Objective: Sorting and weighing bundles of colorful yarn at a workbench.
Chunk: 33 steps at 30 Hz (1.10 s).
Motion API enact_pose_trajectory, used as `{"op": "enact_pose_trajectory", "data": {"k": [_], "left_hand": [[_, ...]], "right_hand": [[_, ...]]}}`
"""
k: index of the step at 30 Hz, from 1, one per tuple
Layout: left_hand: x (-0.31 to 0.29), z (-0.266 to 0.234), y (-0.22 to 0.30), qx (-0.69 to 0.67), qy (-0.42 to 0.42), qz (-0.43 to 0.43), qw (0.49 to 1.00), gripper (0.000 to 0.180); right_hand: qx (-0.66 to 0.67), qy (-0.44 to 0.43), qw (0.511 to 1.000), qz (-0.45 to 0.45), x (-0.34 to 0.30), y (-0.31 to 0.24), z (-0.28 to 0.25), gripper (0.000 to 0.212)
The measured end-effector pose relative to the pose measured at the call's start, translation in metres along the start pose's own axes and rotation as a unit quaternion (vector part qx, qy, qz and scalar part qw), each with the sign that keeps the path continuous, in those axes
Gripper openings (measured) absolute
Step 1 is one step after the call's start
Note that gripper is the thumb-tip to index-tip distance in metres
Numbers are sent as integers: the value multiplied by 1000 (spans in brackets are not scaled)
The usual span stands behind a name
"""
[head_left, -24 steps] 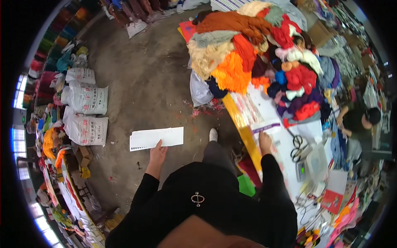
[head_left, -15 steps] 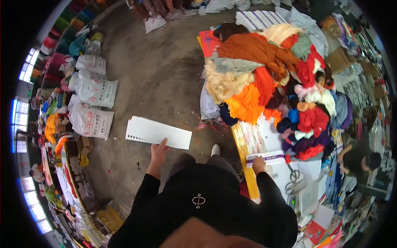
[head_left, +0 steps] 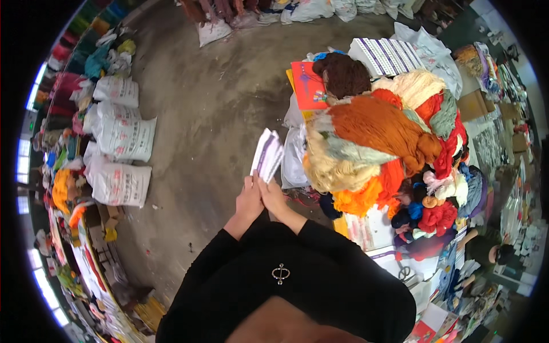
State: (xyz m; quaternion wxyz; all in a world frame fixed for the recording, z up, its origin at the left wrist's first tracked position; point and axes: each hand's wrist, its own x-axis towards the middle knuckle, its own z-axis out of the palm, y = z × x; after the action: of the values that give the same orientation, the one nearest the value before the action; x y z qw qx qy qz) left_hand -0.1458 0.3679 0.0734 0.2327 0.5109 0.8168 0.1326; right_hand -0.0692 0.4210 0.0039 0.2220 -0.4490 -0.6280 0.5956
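White-and-purple striped cards (head_left: 266,157), blurred | directly beyond the fingers, long axis running away, leaning right | left hand (head_left: 249,200) and right hand (head_left: 275,200) touching, fingers of both clamped on near end, neither hand nearer | yarn hanks (head_left: 383,128) heaped right of the fingers

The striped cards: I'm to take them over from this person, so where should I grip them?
Probably the far end of the striped cards, coming from opposite the person: the left hand and right hand hold the near end, while the far end sticks out free.
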Motion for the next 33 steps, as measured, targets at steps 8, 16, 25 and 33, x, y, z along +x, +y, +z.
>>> {"op": "enact_pose_trajectory", "data": {"k": [8, 16, 25, 33], "left_hand": [[178, -86, -94, -246, 39, 96, 964, 51], [330, -79, -60, -221, -108, 202, 948, 29], [499, -16, 52, -277, -169, 365, 873, 28], [602, 48, 53, -186, -288, 314, 885, 38]], "right_hand": [[13, -99, 991, -88, 131, -60, -10, 34], [-177, 123, 974, -69, 236, -58, -47, 28], [-71, 351, 933, -34, 360, -8, -140, 20], [-32, 411, 901, 137, 436, 40, -148, 23]]}}
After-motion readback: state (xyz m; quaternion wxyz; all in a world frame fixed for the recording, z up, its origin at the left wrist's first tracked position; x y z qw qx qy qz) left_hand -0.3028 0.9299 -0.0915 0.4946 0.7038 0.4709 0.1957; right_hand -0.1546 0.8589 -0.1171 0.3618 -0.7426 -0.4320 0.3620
